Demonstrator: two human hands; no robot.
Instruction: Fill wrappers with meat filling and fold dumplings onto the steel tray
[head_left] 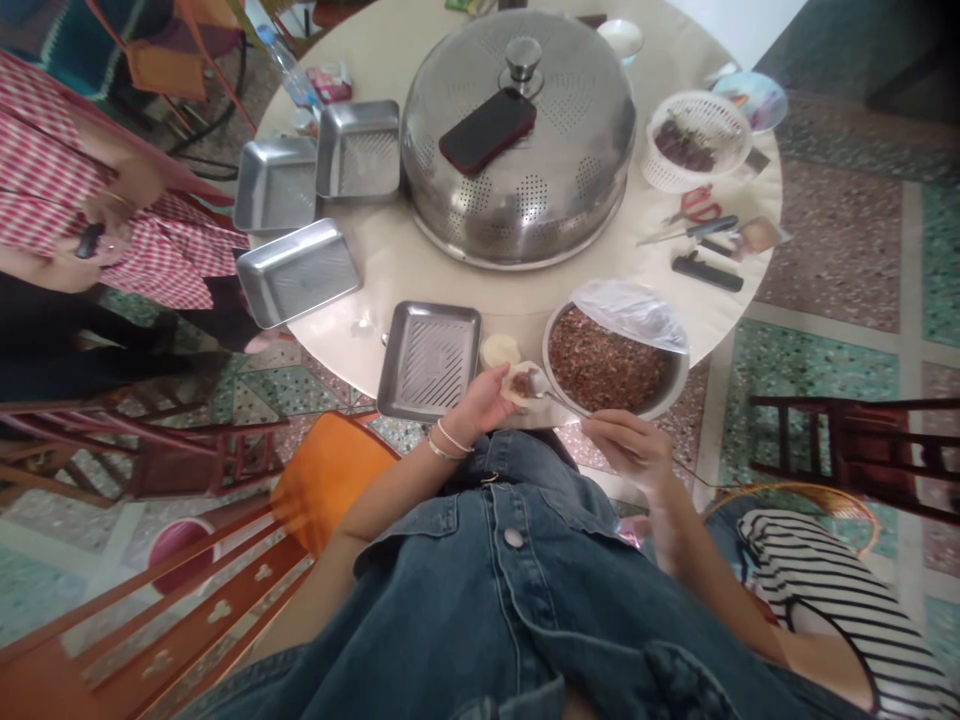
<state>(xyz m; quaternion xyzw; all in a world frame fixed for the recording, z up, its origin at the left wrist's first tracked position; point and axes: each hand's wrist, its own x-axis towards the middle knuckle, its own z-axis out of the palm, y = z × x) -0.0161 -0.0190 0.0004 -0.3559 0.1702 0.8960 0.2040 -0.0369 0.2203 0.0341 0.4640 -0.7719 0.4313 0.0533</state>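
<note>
The left hand [484, 400] cupped a round pale dough wrapper [523, 383], open and unfolded, bearing a dab of brown filling. The right hand [626, 445] gripped a small metal spoon [551, 395], tip at the wrapper. Just beside stood a near-full steel bowl of minced filling [679, 385], a short stack of wrappers [499, 350] and a ridged steel tray [429, 360] on the round table [390, 260]. Judged early: 1 wrapper filled, none folded in view

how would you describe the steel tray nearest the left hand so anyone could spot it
Start at the big perforated steel dome on the round table and come down to the table's near edge. The square ridged tray lies there, right beside the left hand holding a filled wrapper. The other three trays cluster further off at the table's left side.
</note>
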